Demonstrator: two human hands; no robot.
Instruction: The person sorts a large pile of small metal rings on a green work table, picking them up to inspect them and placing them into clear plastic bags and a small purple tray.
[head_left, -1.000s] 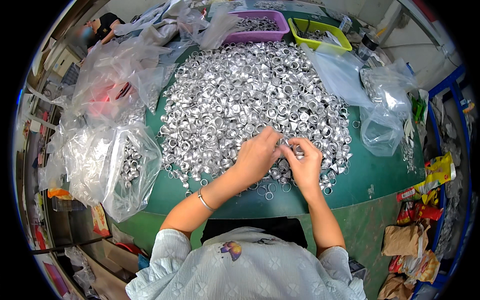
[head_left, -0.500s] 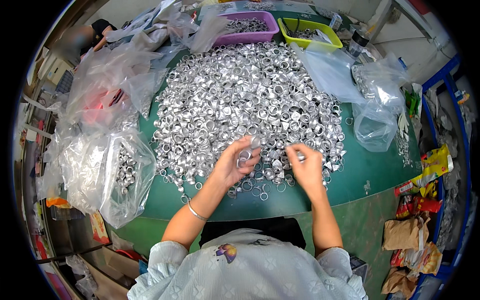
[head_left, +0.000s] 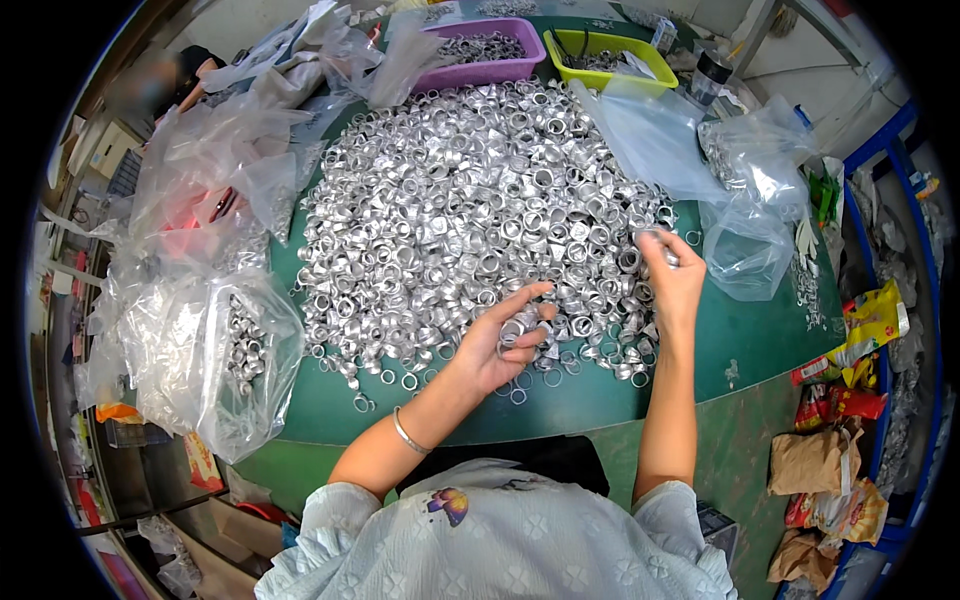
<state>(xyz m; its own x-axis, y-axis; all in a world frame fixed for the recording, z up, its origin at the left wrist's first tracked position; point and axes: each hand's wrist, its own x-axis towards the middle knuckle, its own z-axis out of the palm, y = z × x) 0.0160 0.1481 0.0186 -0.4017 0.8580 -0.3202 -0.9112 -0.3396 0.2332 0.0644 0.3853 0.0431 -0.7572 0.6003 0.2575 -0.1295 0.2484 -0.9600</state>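
Observation:
A broad heap of silver metal rings (head_left: 450,200) covers the middle of the green table. At its near edge, my left hand (head_left: 490,350) is turned palm up, its fingers curled around several of the rings. My right hand (head_left: 676,268) is over the heap's right side with thumb and fingers pinched together. A bit of silver metal shows at those fingertips, apparently a ring, partly hidden by the fingers. A few loose rings (head_left: 518,396) lie on the table just below my left hand.
Clear plastic bags (head_left: 225,340) of metal pieces crowd the left side. More bags (head_left: 745,245) lie at the right. A purple basket (head_left: 480,72) and a yellow-green basket (head_left: 612,80) stand at the back. Another person (head_left: 190,75) is at far left. A blue rack (head_left: 885,150) stands right.
My right hand has moved right and away from me, from beside my left hand to the heap's right side. My left hand, still holding rings, has shifted slightly right and nearer.

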